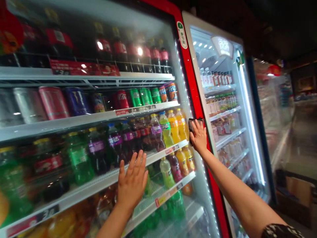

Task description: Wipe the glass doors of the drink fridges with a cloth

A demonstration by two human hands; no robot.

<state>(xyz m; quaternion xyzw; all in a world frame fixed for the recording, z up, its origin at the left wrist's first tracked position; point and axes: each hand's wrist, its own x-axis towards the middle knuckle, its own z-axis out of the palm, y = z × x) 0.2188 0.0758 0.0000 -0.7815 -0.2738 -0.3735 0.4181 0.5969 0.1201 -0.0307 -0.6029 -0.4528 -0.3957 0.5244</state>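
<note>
The room is dim, and one lit fridge (218, 201) with a glass front takes the left and the middle. At its upper shelf stand dark bottles (121, 49); one shelf lower is a row of cans (53, 103). On the next shelf, from the left end, are more bottles (79, 158), of green and dark colour. Before the front edge of this shelf is the left hand (132, 180), flat and wide, its fingers up; I cannot tell if it touches the glass. Yellow bottles (182, 125) stand at the right end. Just beside them, outside, a dark cloth (191, 125) lies against the red frame (194, 87). The right hand (198, 136) rests over it, its fingers stretched. Further right come a white fridge (188, 26), a patterned sleeve (277, 231) at this arm, and a box (300, 190).
</note>
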